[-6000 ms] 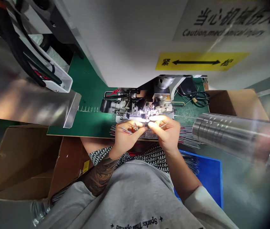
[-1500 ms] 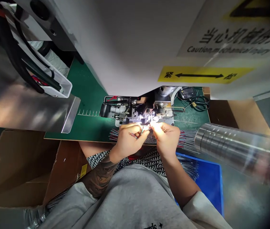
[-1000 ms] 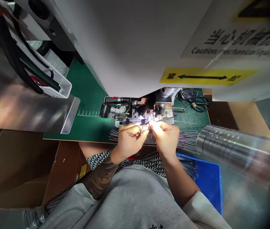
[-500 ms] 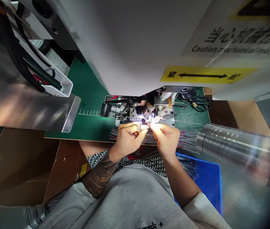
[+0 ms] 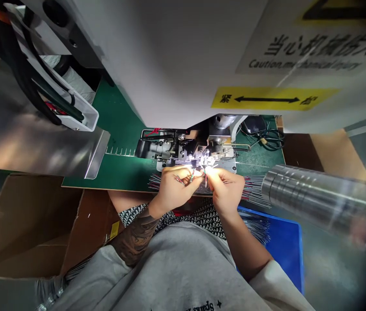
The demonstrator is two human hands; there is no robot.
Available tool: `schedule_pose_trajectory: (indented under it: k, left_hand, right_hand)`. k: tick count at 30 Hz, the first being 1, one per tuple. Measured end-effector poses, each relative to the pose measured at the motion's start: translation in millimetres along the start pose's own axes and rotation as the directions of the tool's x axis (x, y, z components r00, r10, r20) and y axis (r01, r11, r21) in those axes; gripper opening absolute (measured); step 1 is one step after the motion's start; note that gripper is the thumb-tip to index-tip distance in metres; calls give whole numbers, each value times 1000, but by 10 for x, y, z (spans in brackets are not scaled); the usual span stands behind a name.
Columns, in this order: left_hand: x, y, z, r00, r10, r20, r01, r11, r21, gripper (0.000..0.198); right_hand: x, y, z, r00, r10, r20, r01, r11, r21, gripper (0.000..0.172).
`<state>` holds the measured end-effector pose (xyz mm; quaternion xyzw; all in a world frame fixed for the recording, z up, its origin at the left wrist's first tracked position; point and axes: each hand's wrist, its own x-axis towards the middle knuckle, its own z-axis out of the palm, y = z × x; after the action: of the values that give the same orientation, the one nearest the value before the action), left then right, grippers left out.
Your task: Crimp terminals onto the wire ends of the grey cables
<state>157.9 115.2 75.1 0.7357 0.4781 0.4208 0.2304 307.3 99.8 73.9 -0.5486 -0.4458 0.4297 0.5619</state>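
Note:
My left hand [image 5: 173,190] is closed around a small bunch of thin coloured wires [image 5: 186,177], their ends sticking out towards the machine. My right hand [image 5: 226,188] pinches a single wire [image 5: 205,176] with thumb and forefinger, just in front of the brightly lit metal crimping head [image 5: 199,157]. Both hands sit side by side at the front edge of the green bench top [image 5: 118,168]. A fan of loose wires [image 5: 254,190] lies across the bench edge under my hands.
A big white machine housing [image 5: 183,56] with a yellow arrow label [image 5: 272,97] overhangs the bench. A shiny metal cylinder [image 5: 315,198] juts in from the right. A blue bin [image 5: 283,242] sits lower right, open cardboard boxes [image 5: 30,220] lower left, a metal chute [image 5: 34,134] at left.
My right hand has drawn its wire back slightly from the crimping head and closer to the left hand. The left hand keeps its bunch in the same place.

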Motion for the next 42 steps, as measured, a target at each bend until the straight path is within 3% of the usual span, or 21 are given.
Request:
schedule_pose_trajectory:
  k: [10, 22, 27, 33, 35, 39, 42]
  left_hand:
    - [-17, 0, 71, 993, -16, -121, 19, 1000, 19, 26]
    - [-28, -17, 65, 991, -75, -107, 77, 997, 16, 29]
    - [-11, -56, 31, 996, -13, -89, 15, 1000, 15, 22]
    - [-3, -61, -40, 999, 46, -2, -46, 994, -95, 13]
    - [-3, -63, -58, 998, 55, 29, -51, 992, -114, 9]
    - [8, -56, -66, 997, 55, 46, -50, 993, -106, 9]
    - [22, -50, -47, 1000, 19, 23, -18, 999, -49, 26]
  right_hand:
    - [115, -20, 64, 995, 103, 16, -104, 989, 108, 51]
    - [124, 65, 65, 999, 36, 29, -38, 997, 61, 55]
    - [75, 98, 40, 999, 6, 52, -8, 1000, 29, 56]
    - [-26, 54, -19, 992, -118, 52, 122, 990, -74, 49]
    - [-64, 77, -29, 985, -172, 29, 174, 980, -101, 39]
    - [-143, 183, -49, 939, -318, -133, 300, 944, -139, 7]
    - [-164, 217, -67, 899, -428, -91, 407, 895, -184, 20]
